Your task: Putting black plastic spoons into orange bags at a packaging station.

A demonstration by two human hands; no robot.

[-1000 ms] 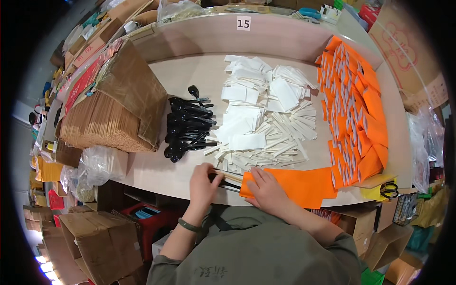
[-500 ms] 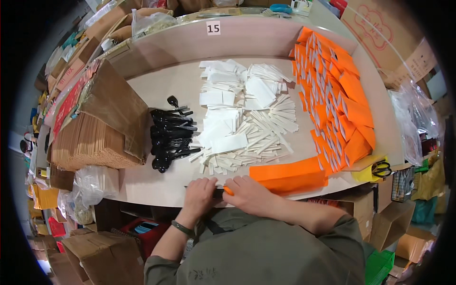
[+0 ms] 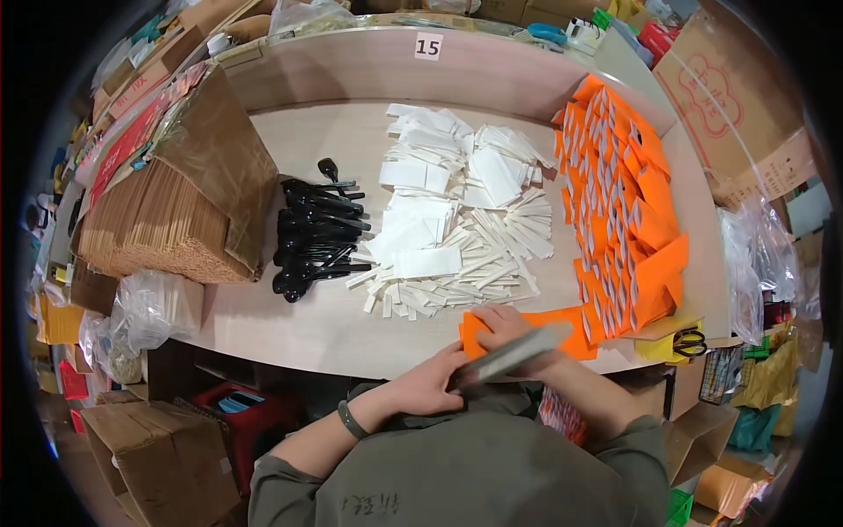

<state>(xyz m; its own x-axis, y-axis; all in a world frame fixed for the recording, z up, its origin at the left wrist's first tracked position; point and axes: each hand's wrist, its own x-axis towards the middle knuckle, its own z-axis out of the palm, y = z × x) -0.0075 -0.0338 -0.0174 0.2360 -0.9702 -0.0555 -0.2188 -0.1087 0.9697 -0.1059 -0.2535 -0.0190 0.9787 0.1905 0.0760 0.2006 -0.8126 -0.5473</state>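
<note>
My left hand [image 3: 434,383] is closed round one end of a long, flat greyish strip [image 3: 518,353], smeared by motion; its exact kind cannot be told. The strip slants up to the right, across my right wrist. My right hand [image 3: 499,328] lies at the left end of a row of flat orange sleeves [image 3: 562,327] near the table's front edge, its fingers bent onto the orange sleeve there. Beyond my hands lies a wide heap of white paper packets and narrow white strips [image 3: 426,220]. Black plastic spoons [image 3: 316,233] are piled left of that heap.
A torn carton [image 3: 211,158] packed with thin brown sheets stands at the left, beside a clear plastic bag [image 3: 149,307]. More orange sleeves [image 3: 619,211] fill the right side. Black-handled scissors [image 3: 689,342] sit in a yellow holder at the right corner. A low wall [image 3: 351,70] borders the table's back.
My right hand has moved right, from the front edge onto the orange sleeves. My left hand has shifted right and nearer to me, and the greyish strip now shows plainly. The view has shifted slightly.
</note>
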